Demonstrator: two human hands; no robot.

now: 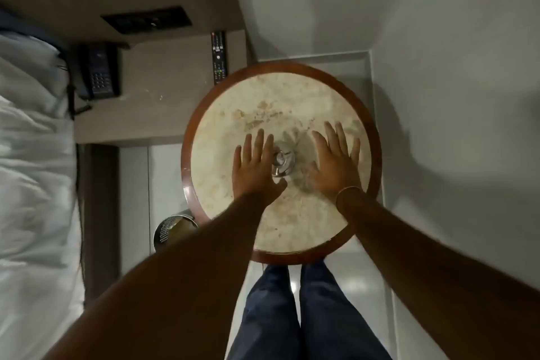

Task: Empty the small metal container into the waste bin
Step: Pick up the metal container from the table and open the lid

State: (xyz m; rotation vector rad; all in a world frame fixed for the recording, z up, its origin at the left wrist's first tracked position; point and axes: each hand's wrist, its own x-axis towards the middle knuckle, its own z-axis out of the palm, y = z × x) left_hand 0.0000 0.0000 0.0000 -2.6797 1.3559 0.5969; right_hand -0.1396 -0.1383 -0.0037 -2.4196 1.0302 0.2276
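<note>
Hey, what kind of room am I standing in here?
Most likely a hotel room. A bed with white linen runs along one side, a corded desk phone and a TV remote lie on the bedside counter, and a small round table stands beside a perforated metal waste bin.

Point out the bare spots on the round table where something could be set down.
The round marble-topped table is bare across its far half, between the wooden rim and the fingertips, and along the near edge between the forearms. The middle is crowded: the small shiny metal container sits between the open left hand and open right hand.
</note>
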